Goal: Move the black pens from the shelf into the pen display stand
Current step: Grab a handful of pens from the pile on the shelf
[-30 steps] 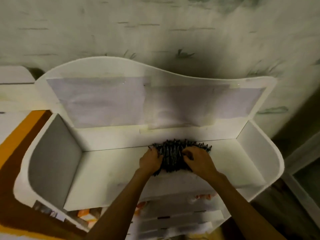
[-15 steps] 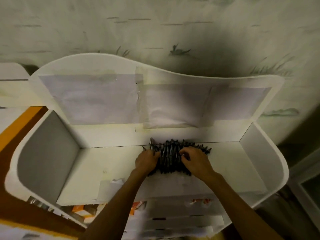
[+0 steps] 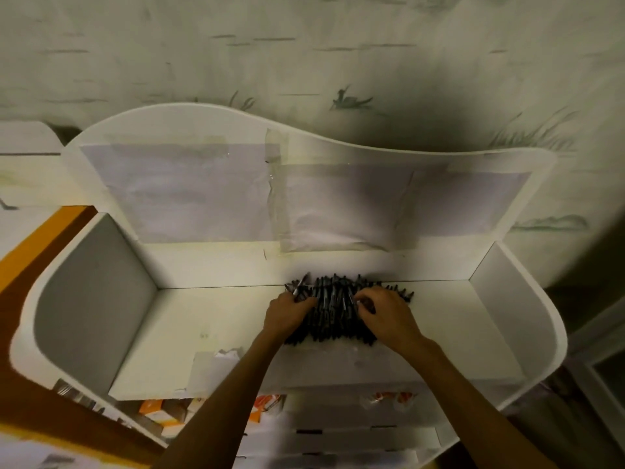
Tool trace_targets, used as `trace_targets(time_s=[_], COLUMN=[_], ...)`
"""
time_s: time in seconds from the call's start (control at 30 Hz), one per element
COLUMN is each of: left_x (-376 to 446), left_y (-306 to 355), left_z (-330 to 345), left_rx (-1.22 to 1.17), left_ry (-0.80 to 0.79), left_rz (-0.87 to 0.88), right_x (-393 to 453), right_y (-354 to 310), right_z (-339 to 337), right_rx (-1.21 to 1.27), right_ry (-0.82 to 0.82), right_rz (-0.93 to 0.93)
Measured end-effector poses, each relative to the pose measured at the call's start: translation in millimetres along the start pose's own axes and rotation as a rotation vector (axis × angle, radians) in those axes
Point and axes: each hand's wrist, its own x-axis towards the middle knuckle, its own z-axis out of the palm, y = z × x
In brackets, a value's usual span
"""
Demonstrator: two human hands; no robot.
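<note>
A heap of black pens [image 3: 334, 306] lies on the white shelf [image 3: 216, 333], against its back panel and a little right of centre. My left hand [image 3: 287, 314] grips the heap's left side, fingers curled into the pens, with one pen sticking up beside it. My right hand [image 3: 385, 314] is on the heap's right side, its fingertips curled down and pinching pens near the middle. The lower ends of the pens are partly hidden under both hands. No pen display stand can be made out for certain.
The shelf has tall white side walls [image 3: 98, 299] and a curved back panel with taped paper sheets [image 3: 189, 194]. Below the front edge are lower white tiers [image 3: 338, 434] and orange-and-white packets [image 3: 152, 409]. A patterned wall rises behind.
Both hands stay on the pen heap, with the fingers working slightly into it. The camera has moved closer and tipped a little, so the shelf sits lower in view.
</note>
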Motion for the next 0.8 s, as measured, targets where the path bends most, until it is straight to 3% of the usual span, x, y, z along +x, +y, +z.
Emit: trace_targets(time_s=[0.6,0.8], left_x=[-1,-2], left_y=[32,32], left_z=[9,4], left_rx=[0.318,0.292], left_ry=[0.110,0.129], left_rz=[0.010,0.011], right_x=[-3,-5], right_y=[5,5], right_z=[-6,-10], right_rx=[-0.015,-0.008], right_ry=[-0.004,-0.006], right_rz=[0.006,0.001])
